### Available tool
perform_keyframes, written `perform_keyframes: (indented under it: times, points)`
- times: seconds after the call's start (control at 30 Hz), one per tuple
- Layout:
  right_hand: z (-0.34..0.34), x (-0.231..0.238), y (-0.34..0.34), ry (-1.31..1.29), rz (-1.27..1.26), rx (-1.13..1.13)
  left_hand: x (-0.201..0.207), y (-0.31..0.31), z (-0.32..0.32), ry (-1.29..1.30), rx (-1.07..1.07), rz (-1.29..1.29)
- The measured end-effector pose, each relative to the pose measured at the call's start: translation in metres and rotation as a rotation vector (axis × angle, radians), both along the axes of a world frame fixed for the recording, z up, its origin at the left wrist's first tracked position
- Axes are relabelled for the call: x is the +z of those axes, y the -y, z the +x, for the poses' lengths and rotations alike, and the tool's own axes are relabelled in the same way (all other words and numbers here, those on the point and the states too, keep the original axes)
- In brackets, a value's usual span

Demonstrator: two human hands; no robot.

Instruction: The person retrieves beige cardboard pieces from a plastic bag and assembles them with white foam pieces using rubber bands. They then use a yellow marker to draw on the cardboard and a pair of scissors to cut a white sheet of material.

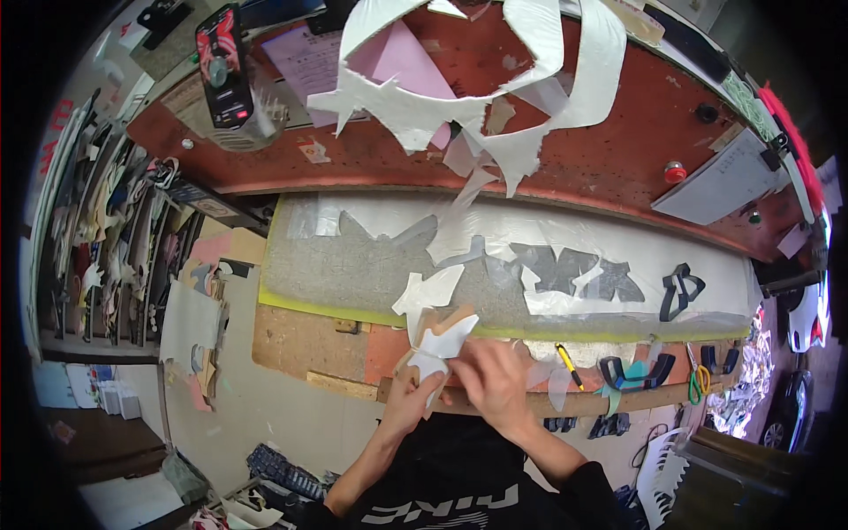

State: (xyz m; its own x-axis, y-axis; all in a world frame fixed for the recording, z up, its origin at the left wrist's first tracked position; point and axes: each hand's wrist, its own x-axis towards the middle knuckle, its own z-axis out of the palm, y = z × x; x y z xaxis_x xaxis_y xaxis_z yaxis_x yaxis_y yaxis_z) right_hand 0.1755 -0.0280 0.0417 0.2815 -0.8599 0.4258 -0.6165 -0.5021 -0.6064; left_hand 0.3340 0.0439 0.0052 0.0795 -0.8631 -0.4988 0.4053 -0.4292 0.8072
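Observation:
My left hand [410, 400] grips a small stack of cut pieces [443, 343], with a white curved-edge piece on top and tan layers beneath. The thumb lies over the white piece's lower end. At the stack's right side is my right hand [496, 385], its fingers curled in; what they hold, if anything, is hidden. Just beyond the stack, a loose white cut piece [430, 293] rests on the grey cutting board [305, 265]. Several grey cut shapes [579, 272] lie farther right on the board.
A black-framed cutting die [680, 291] sits at the board's right. Along the near edge are a yellow marker [569, 367], a dark-blue cutting die [638, 373] and green-and-orange scissors [698, 378]. White sheet scrap [601, 71] hangs over the red machine beam [291, 168], which carries a red button [675, 171].

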Motion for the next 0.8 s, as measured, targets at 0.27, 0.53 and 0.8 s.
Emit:
perform_keyframes:
  times: [0.27,0.53,0.8]
  points:
    - [0.018,0.016,-0.004,-0.076,0.051,0.261,0.003,-0.008,-0.003,0.293,-0.106,-0.153]
    - [0.036,0.019,-0.022,-0.166,0.133,0.251,0.045,-0.012,0.025,0.589,-0.204,-0.214]
    - [0.068,0.024,-0.03,0.457,0.731,0.451,-0.003,-0.021,0.076,0.727,-0.184,-0.614]
